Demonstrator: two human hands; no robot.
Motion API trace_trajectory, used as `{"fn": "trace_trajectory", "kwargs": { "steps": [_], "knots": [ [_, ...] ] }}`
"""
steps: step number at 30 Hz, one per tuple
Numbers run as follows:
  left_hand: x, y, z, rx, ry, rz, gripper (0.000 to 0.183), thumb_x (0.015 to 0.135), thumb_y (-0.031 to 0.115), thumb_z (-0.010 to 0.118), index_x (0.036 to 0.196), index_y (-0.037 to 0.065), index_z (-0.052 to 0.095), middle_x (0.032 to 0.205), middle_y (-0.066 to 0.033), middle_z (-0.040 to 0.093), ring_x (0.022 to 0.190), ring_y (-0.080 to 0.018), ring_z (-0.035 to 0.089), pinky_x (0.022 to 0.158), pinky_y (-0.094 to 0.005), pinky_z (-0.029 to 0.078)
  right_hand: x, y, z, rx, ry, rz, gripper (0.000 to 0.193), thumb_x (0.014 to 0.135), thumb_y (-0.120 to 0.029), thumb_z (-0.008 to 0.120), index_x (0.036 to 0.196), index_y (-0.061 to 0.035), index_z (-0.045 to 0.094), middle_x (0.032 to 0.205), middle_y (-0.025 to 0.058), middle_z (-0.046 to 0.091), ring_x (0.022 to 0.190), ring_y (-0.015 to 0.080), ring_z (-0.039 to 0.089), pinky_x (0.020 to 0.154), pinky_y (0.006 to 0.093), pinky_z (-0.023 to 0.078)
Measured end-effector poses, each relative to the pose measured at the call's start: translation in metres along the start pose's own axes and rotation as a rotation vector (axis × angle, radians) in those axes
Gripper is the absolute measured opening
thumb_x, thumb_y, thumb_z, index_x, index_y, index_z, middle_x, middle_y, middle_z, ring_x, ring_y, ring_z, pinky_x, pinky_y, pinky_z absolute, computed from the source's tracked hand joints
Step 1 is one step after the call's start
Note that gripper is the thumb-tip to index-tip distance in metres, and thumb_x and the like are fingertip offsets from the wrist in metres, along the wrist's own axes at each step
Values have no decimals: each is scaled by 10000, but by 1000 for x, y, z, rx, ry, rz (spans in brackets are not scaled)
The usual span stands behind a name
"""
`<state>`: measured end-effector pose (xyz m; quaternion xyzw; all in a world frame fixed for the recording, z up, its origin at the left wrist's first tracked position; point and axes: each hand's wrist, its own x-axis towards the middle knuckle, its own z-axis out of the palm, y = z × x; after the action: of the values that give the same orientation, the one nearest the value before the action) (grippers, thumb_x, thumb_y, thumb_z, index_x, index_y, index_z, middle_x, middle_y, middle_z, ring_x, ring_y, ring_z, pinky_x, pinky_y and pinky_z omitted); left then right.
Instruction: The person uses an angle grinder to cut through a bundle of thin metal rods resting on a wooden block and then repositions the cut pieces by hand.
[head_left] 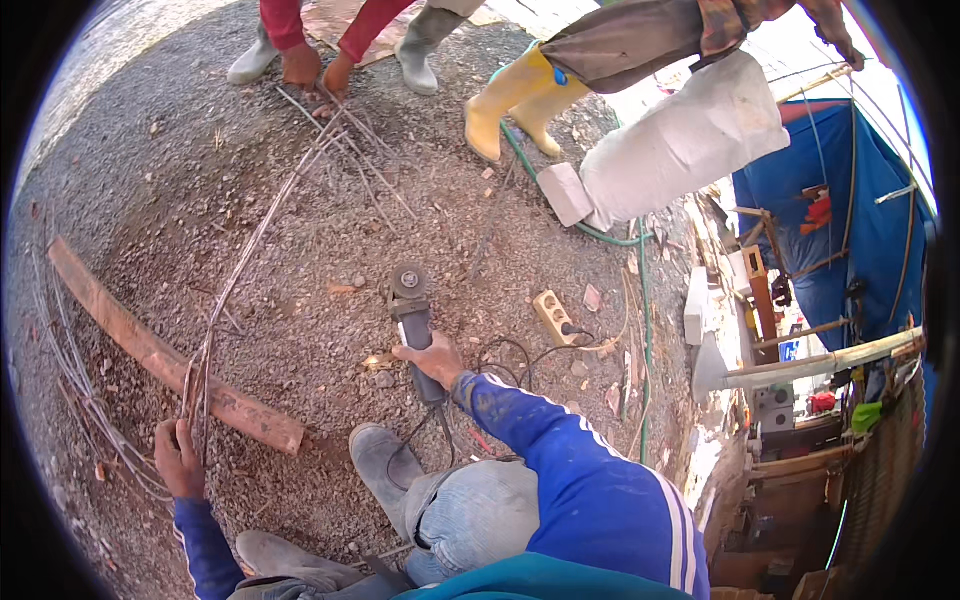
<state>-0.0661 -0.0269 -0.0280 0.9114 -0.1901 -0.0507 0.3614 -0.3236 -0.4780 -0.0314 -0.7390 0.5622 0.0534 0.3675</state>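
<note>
My right hand [432, 360] is wrapped round the grey body of an angle grinder [414, 322], whose round disc points away from me above the gravel. The grinder's black cord loops down past my boot. At the left, my left hand [180, 462] has its fingers closed round the near end of a bundle of thin metal rods [269, 215]. The rods stretch away from me to the far side, where another person's hands [318, 72] in red sleeves hold or touch their splayed far ends. A curved, rusty-brown strip [165, 362] lies on the ground, crossing under the rods.
Looped wire [85, 400] lies at the far left. Right of the grinder is a power strip [556, 318] with a plug in it; a green hose [645, 330] runs beyond. Another person in yellow boots [508, 98] stands by a large white sack [690, 140]. Blue tarpaulin [875, 220] hangs at right.
</note>
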Motion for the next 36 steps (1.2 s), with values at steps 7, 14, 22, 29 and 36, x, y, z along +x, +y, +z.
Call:
{"fn": "trace_trajectory", "kwargs": {
  "steps": [7, 14, 22, 29, 36],
  "knots": [
    [-25, 73, 0, -27, 173, 393, 413, 969, 193, 616, 1289, -46, 514, 1247, -220, 561, 1171, -369, 548, 1041, -465, 404, -23, 6, -14, 133, -12, -16, 538, 669, -357, 789, 1063, -8, 680, 998, 194, 715, 919, 295, 694, 790, 399, 542],
    [-52, 165, 26, -503, -643, 150, 817, 781, 433, 830, 1348, -34, 471, 1297, -170, 551, 1247, -293, 533, 1063, -420, 420, -103, -121, 0, 303, -188, -309, 476, 694, -232, 755, 1063, 44, 636, 964, 169, 684, 864, 277, 668, 774, 397, 543],
    [-49, 189, 30, -1193, -608, -145, 1007, 705, 496, 898, 1383, -26, 368, 1231, -98, 576, 1134, -203, 593, 959, -344, 496, -175, -193, 73, 494, -346, -468, 727, 882, -567, 673, 1246, 47, 534, 1184, 222, 614, 1081, 307, 616, 945, 398, 480],
    [-65, 168, 6, -1283, -678, -350, 621, 750, 233, 805, 1239, -7, 505, 1040, -72, 645, 909, -173, 652, 790, -308, 530, -172, -188, 91, 721, -824, -208, 604, 977, -629, 513, 1085, -43, 612, 956, 45, 574, 859, 143, 540, 789, 299, 455],
    [-53, 178, -1, -1296, -764, -420, 535, 693, 182, 778, 1143, -7, 559, 924, -83, 673, 801, -183, 673, 727, -307, 547, -168, -185, 88, 1322, -1126, 94, 513, 1058, -498, 402, 1269, -53, 549, 1112, 67, 628, 992, 183, 627, 910, 352, 516]
  ]
}}
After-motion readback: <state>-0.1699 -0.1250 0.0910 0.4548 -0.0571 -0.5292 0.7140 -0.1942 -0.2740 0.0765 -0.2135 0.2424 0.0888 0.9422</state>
